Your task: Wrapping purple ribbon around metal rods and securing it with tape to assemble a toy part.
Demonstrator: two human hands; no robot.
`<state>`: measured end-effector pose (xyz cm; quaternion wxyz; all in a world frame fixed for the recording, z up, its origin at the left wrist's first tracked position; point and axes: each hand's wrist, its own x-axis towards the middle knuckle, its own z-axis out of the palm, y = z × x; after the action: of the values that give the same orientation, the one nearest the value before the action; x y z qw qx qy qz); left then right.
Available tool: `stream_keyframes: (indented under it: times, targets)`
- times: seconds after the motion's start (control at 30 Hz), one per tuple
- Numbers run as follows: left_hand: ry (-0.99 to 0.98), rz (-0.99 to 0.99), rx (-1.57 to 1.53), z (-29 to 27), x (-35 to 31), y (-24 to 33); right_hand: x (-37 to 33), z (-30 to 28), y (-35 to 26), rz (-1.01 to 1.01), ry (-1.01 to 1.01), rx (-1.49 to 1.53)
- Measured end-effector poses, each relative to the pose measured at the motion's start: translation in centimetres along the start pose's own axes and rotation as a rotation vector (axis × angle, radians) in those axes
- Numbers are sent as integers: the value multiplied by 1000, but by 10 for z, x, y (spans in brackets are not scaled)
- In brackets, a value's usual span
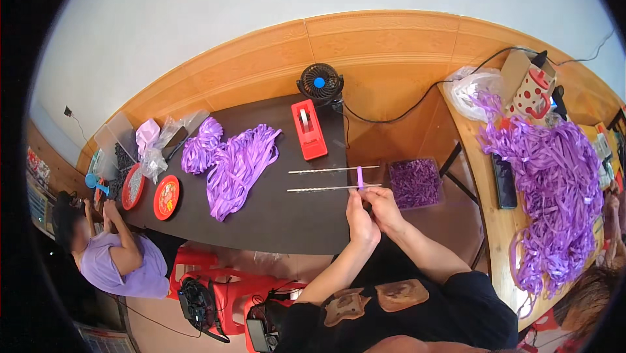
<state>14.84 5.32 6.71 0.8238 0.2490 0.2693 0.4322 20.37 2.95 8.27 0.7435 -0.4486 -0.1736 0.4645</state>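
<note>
Two thin metal rods (319,189) lie side by side, their right ends sticking out past the table edge. A short strip of purple ribbon (360,176) spans both rods near those ends. My left hand (362,224) is closed, with thumb and fingertips pinched on the ribbon at the nearer rod. Close beside it, my right hand (386,211) is closed too, its fingertips at the same ribbon and rod; the exact grip is partly hidden. Beyond the rods stands a red tape dispenser (309,132) with a roll in it.
Purple ribbon bundles (241,167) lie left on the dark table (293,222), near a red plate (167,197). A black fan (320,83) stands behind. Below right sits a bin of purple pieces (415,183). A ribbon heap (554,190) covers the right table. A person (120,255) works at left.
</note>
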Motion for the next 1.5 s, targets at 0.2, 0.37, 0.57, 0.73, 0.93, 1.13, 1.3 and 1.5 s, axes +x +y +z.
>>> stream_keyframes:
  times: [0.2, 0.37, 0.57, 0.73, 0.93, 1.13, 1.3, 1.5]
  targets:
    - [-8, -266, -68, 6, 2, 26, 3, -4, -1, 3, 40, 3]
    - [-37, -403, -15, -2, 10, 39, 3, -3, -3, 64, 30, -7]
    - [-151, -555, -104, 3, 10, 63, -11, -18, 0, -151, 7, -172]
    - [-147, -601, -95, 1, 14, 72, -15, -57, -8, -498, 314, -357]
    - [-255, -618, -184, -11, 15, 75, 37, -14, -55, -468, -18, -576]
    - [-284, -626, -181, -6, 14, 70, 136, 53, -44, -361, -109, -731]
    - [-261, -604, -145, -6, 11, 71, 164, 83, -32, -191, -77, -693]
    - [-261, -595, -146, -5, 13, 70, 167, 95, -26, -113, -55, -521]
